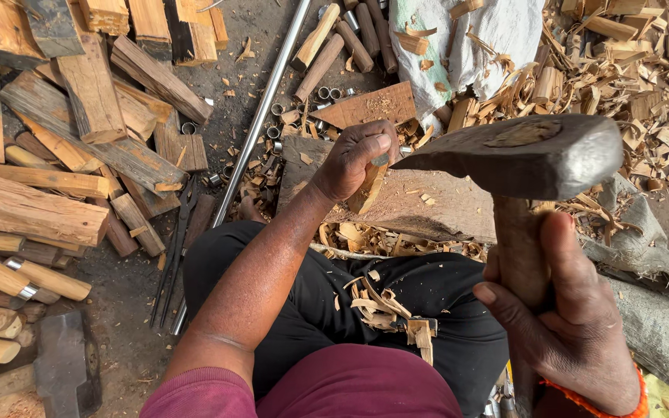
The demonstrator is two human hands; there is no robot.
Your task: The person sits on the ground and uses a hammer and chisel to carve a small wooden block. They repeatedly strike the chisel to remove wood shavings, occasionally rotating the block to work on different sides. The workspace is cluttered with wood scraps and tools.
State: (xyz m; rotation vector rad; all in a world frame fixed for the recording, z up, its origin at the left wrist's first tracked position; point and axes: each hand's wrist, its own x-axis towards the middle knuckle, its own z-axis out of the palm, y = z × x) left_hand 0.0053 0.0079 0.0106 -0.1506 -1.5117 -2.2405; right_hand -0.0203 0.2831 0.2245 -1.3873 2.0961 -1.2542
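Left hand (358, 159) holds a short wood piece (368, 186) upright on the chopping block (427, 205), fingers pinching its top end so the lower part stays exposed and steady. Right hand (574, 325) grips the handle of a hatchet (516, 159), fingers wrapped tight around the wood; the head is raised just beside the piece, edge turned toward it. Shavings (385, 306) lie on the dark trousers and the ground. Split logs (63, 155) stacked at left; a steel rod (261, 116) and metal rings (323, 97) lie beyond the block.
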